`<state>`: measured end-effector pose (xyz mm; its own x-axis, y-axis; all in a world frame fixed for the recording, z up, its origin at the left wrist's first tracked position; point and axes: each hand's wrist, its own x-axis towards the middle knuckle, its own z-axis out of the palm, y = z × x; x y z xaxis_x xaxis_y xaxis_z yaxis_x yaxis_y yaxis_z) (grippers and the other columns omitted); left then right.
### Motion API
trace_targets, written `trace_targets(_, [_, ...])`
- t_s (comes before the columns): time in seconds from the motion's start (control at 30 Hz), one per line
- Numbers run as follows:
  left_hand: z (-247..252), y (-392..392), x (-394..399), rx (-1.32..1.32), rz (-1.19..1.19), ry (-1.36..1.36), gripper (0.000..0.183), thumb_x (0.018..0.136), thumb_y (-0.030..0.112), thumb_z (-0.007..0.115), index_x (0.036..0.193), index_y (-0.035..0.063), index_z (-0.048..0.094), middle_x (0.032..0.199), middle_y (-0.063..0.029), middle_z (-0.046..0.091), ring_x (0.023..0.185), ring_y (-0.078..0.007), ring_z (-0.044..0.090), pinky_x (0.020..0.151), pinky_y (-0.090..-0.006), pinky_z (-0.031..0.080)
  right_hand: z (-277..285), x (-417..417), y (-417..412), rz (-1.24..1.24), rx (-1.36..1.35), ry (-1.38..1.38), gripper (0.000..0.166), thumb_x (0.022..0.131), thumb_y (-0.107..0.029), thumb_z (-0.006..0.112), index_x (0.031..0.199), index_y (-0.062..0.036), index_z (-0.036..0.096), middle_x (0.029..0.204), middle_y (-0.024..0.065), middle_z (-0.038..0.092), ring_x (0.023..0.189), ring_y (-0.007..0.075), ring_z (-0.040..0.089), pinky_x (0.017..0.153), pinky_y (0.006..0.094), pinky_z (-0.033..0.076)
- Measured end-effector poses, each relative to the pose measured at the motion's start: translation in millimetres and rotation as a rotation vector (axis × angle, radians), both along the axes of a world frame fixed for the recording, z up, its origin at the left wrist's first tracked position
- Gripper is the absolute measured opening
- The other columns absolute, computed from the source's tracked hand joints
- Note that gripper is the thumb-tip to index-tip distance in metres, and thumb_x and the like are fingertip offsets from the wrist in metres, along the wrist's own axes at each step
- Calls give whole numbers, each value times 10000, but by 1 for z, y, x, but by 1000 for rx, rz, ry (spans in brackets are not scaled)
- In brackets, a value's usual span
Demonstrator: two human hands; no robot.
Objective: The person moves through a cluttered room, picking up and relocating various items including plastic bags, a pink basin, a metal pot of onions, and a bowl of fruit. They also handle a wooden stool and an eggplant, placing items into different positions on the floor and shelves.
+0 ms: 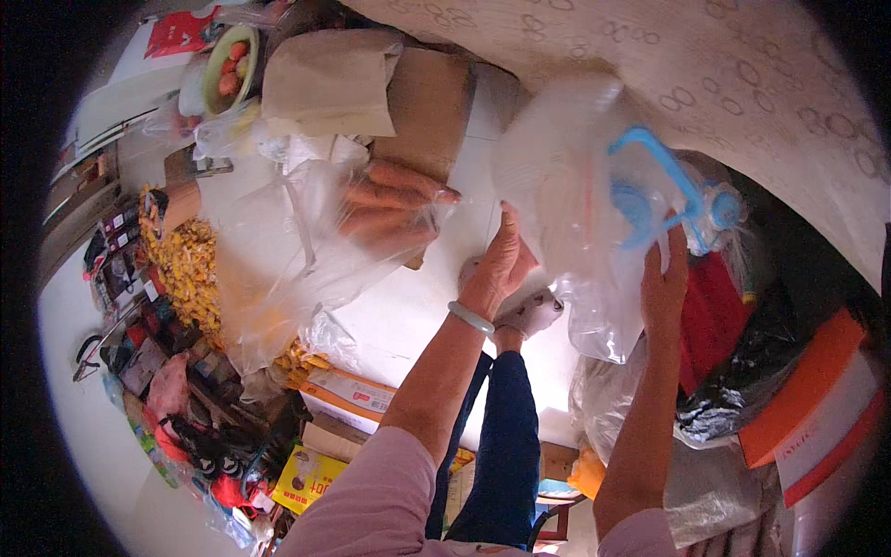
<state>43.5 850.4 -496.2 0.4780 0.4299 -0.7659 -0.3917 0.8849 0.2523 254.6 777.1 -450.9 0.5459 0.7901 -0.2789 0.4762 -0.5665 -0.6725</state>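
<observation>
My left hand [507,259], with a pale bangle on the wrist, has its thumb raised between two areas of clear plastic. Whether it grips any plastic is not plain. On the right, my right hand [665,275] pinches a large clear plastic bag [598,306], blurred and hanging over the floor. A blue plastic frame [658,163] shows at or behind this bag; which one I cannot tell. To the left of my left hand spreads a thin clear plastic sheet or bag [278,278]. Orange-brown long shapes [390,202] show through it, too blurred to name.
A heap of yellow corn cobs [181,271] lies at left, near cluttered goods. A green bowl of fruit [232,69] stands at upper left, beside brown cardboard [431,104]. Patterned cloth [696,63] covers the upper right. An orange-and-white box [814,411] sits at right.
</observation>
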Motion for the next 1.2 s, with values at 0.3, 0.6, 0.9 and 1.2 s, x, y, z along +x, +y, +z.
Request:
trace_targets(0.3, [-23,64,-3,156,-375,9,1009,757,727,450,1417,102,10,1453,-112,219,1307,-297,276,988,-539,299,-59,-38,-45,-461,182,210,404,895,-190,494,1248,-9,418,1247,147,424,1135,285,408,968,364,319])
trace_targets(0.6, [-27,30,38,101,-71,-3,1032,731,730,492,1416,224,-91,1479,-110,93,1354,-333,115,959,-635,263,-24,37,0,-460,502,1245,459,948,-309,416,1302,-16,406,1262,172,494,1074,253,524,944,338,412])
trace_targets(0.9, [9,-31,28,-8,-12,150,789,865,527,501,1437,181,83,1459,-96,200,1302,-327,273,914,-479,432,-8,78,-1,-667,247,718,460,913,-371,433,1277,-91,424,1278,98,477,1092,268,499,889,442,424])
trace_targets(1.2, [37,-176,-253,-179,255,298,439,902,150,480,1309,55,344,1232,-123,463,1106,-251,490,915,-400,465,-27,-86,-140,-920,-31,790,498,897,-411,426,1316,-143,386,1289,74,446,1069,265,476,841,450,424])
